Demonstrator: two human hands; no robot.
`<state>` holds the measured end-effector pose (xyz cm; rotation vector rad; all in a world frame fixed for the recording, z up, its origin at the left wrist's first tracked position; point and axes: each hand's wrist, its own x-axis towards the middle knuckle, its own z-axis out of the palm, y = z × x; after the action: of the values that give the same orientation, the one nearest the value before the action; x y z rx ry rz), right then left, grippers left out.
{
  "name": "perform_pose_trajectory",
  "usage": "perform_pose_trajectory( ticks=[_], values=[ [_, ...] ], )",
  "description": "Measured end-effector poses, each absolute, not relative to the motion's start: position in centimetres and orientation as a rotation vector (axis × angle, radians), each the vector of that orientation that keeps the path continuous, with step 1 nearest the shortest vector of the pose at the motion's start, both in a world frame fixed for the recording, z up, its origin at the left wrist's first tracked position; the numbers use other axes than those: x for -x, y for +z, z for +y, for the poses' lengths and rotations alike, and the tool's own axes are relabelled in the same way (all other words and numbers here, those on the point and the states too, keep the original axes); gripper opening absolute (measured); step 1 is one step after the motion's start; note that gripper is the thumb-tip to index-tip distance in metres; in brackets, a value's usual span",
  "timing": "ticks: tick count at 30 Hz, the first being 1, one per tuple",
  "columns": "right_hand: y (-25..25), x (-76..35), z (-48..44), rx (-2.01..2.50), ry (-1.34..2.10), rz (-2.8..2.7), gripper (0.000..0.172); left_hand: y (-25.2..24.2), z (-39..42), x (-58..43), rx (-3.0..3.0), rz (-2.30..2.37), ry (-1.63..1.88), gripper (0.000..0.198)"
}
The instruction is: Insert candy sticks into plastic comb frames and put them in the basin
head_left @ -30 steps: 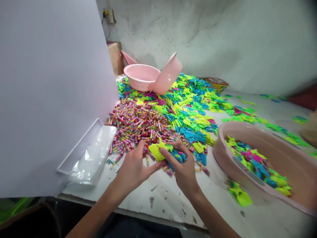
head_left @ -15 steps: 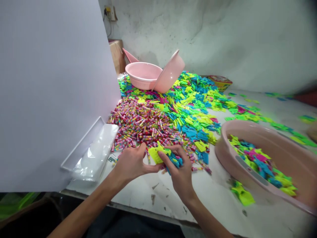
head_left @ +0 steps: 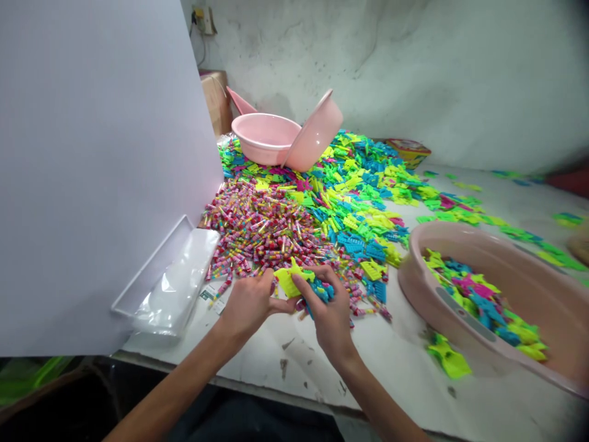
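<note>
Bright yellow and blue plastic pieces are between my two hands, in front of a heap of small wrapped candy-like sticks. My right hand is closed round blue pieces, its thumb pressing on a yellow piece. At that yellow piece's left edge is my left hand, with thumb and forefinger pinched together; what lies between their tips is too small to make out. Behind and to the right spreads a larger heap of green, yellow, blue and pink plastic pieces.
At the right stands a pink basin holding coloured pieces, with a yellow-green piece beside it. Clear plastic bags lie in a tray at left, near a tall white panel. Two pink basins rest on the back heap.
Both hands have shifted very slightly left, still around the yellow and blue pieces. The left finger and thumb tips have moved a little at the yellow piece's edge.
</note>
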<state>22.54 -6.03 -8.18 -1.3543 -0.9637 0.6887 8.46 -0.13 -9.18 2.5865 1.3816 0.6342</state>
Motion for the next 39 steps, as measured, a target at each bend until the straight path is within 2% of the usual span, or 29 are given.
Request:
perform_pose_trajectory(
  ticks=[5, 14, 22, 25, 28, 33, 39],
  values=[
    [-8.1, -22.9, -5.8, 1.391, 0.662, -0.934, 0.019, -9.5, -0.3, -9.0, -2.625, 1.369, 0.65, 0.052],
    [-8.7, -24.4, -5.4, 1.366, 0.703, -0.863, 0.021, -10.4, -0.3, -11.1, -2.555, 1.159, 0.62, 0.034],
    [-8.2, -29.8, -3.8, 1.3, 0.664, -1.038, 0.033, -9.1, 1.0, -15.2, -2.492, 0.973, 0.543, 0.028],
    [-7.9, -33.6, -1.6, 1.517, 0.485, -1.101, 0.036, -9.7, 3.6, -14.9, -2.706, 1.076, 0.614, 0.032],
    [-7.5, -37.1, 1.6, 1.784, 0.355, -1.126, 0.033, -11.4, 5.9, -13.8, -2.859, 1.294, 0.68, 0.027],
    [-7.4, -39.7, 7.3, 2.088, 0.314, -1.251, 0.022, -13.9, 6.8, -12.6, -2.856, 1.223, 0.751, 0.038],
    [-8.5, -39.6, 10.3, 2.338, 0.239, -1.377, 0.025, -14.1, 7.3, -12.1, -2.61, 1.211, 1.045, 0.023]
  ],
)
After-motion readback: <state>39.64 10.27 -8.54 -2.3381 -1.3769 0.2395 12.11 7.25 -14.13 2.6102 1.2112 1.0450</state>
